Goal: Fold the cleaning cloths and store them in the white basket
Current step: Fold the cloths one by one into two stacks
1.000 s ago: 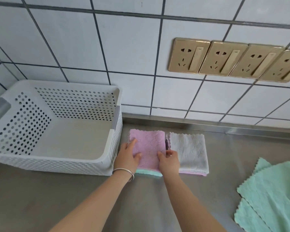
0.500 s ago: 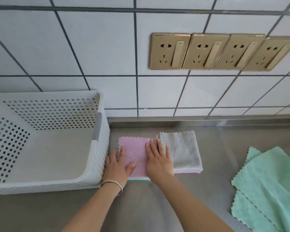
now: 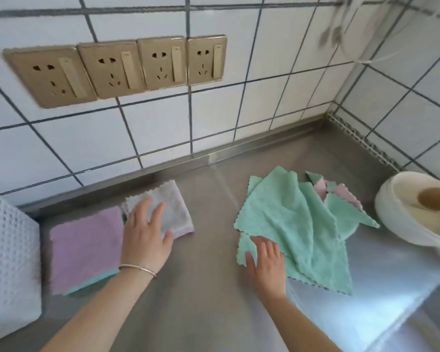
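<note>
Two folded, none stored, green pile [image 3: 297,224] still unfolded.
Left hand [image 3: 146,236] flat, fingers spread on grey cloth [image 3: 174,207] beside pink cloth [image 3: 85,246]; right hand [image 3: 267,265] open on green; white basket [image 3: 10,250] far left.
</note>
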